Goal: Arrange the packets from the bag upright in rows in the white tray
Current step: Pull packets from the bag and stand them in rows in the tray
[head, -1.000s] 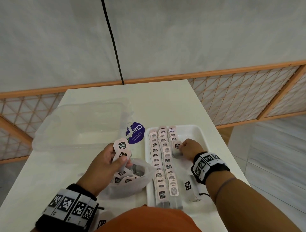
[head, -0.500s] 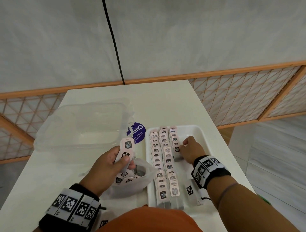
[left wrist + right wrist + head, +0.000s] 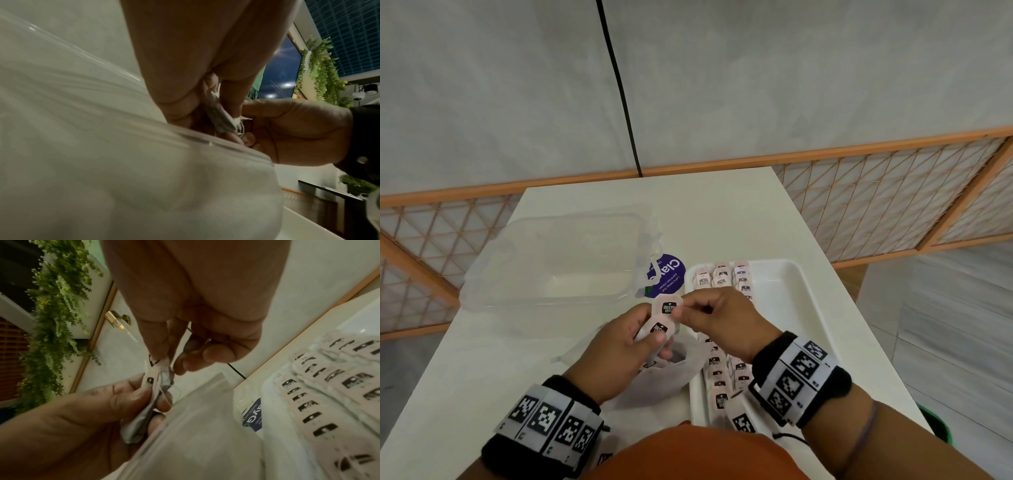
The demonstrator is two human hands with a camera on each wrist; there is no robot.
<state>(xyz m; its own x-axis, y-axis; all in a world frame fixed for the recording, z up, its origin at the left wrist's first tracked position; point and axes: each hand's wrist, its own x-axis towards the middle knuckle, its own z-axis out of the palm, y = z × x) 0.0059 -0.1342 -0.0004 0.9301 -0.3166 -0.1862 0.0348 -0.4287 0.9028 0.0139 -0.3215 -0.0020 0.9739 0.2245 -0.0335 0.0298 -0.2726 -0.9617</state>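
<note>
My left hand (image 3: 626,339) grips two pink packets above the clear plastic bag (image 3: 671,375), the lower packet (image 3: 659,327) under its thumb. My right hand (image 3: 709,317) pinches the top edge of the upper packet (image 3: 667,307). In the right wrist view thumb and forefinger pinch that packet (image 3: 157,365) while the left hand (image 3: 102,402) holds the stack. The left wrist view shows the packets (image 3: 218,113) edge-on between both hands. The white tray (image 3: 801,308) lies to the right, holding upright rows of packets (image 3: 722,277) along its left side. More packets sit inside the bag.
An open clear plastic box (image 3: 558,260) stands on the white table (image 3: 709,209) at the left, with a purple round label (image 3: 666,274) beside it. The tray's right half is bare. A wooden lattice rail (image 3: 876,205) runs behind the table.
My right hand left the row in the tray and moved left to the packets in my left hand, pinching the upper one. The left hand lifted slightly toward the tray.
</note>
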